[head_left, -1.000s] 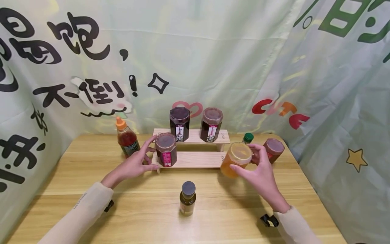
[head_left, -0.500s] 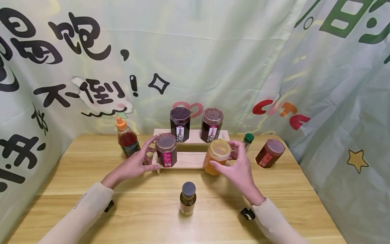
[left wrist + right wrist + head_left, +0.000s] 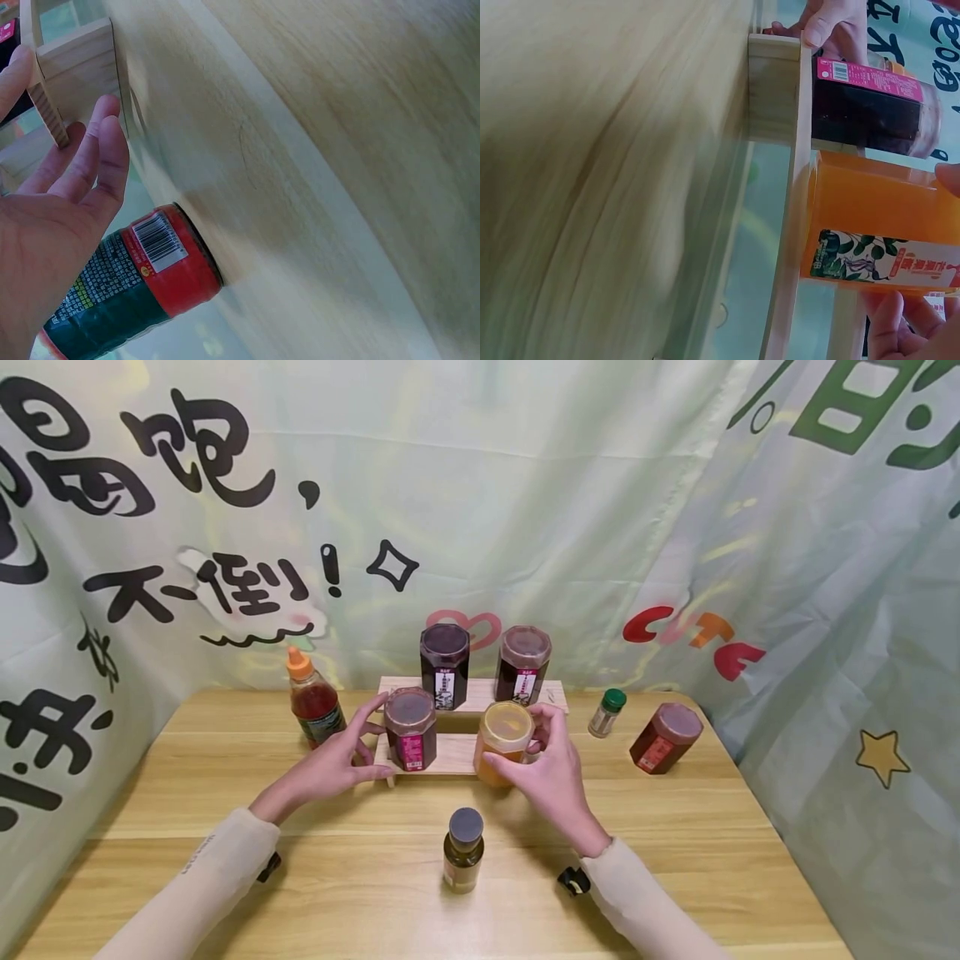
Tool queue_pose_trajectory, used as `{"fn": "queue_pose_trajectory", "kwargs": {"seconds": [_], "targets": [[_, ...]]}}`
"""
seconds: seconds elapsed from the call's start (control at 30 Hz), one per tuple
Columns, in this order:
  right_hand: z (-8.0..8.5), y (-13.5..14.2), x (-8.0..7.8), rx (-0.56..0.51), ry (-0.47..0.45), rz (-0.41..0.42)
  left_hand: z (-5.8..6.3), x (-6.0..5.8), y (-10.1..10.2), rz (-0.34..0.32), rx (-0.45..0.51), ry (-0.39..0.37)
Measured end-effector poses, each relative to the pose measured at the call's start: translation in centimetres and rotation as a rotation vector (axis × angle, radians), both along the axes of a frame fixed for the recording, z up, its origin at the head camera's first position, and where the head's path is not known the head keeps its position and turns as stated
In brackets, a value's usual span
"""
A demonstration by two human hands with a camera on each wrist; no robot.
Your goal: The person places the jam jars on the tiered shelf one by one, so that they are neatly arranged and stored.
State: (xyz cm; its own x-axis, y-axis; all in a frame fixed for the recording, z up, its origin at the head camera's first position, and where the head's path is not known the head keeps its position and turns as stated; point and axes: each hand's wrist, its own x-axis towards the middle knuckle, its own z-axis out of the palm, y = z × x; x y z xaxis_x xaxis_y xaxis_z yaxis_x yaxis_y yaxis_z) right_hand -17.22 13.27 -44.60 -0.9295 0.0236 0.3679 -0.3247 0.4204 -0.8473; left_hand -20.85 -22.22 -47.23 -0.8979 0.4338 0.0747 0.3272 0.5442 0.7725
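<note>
My right hand [image 3: 551, 777] grips an eight-sided jar of orange contents [image 3: 498, 743], thumb in front and fingers behind. The right wrist view has this jar [image 3: 885, 210] upright at the lower plank of a two-step wooden rack [image 3: 455, 753], its base right at the plank. My left hand [image 3: 326, 774] holds the rack's left end; in the left wrist view its thumb and fingers lie on either side of the plank edge [image 3: 49, 116]. Beside that hand, a dark jar with a pink label [image 3: 410, 731] stands on the lower step.
Two dark jars, one purple-lidded [image 3: 444, 667] and one pale-lidded [image 3: 523, 664], stand on the upper step. An orange-capped sauce bottle [image 3: 317, 706] is left of the rack. A green-capped shaker [image 3: 607, 713] and a red-labelled jar [image 3: 666, 739] stand right; a grey-capped bottle [image 3: 463, 852] is in front.
My right hand has carried the orange jar leftward, from the rack's right end to beside the pink-labelled jar. The shaker and red-labelled jar have come into full view. My left hand stays put.
</note>
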Motion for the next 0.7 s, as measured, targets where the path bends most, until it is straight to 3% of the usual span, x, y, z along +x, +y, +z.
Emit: {"fn": "queue_pose_trajectory", "kwargs": {"seconds": [0.7], "targets": [[-0.1,-1.9,-0.8,-0.054,-0.018,0.060,0.0,0.0,0.0,0.002,-0.002,0.000]]}}
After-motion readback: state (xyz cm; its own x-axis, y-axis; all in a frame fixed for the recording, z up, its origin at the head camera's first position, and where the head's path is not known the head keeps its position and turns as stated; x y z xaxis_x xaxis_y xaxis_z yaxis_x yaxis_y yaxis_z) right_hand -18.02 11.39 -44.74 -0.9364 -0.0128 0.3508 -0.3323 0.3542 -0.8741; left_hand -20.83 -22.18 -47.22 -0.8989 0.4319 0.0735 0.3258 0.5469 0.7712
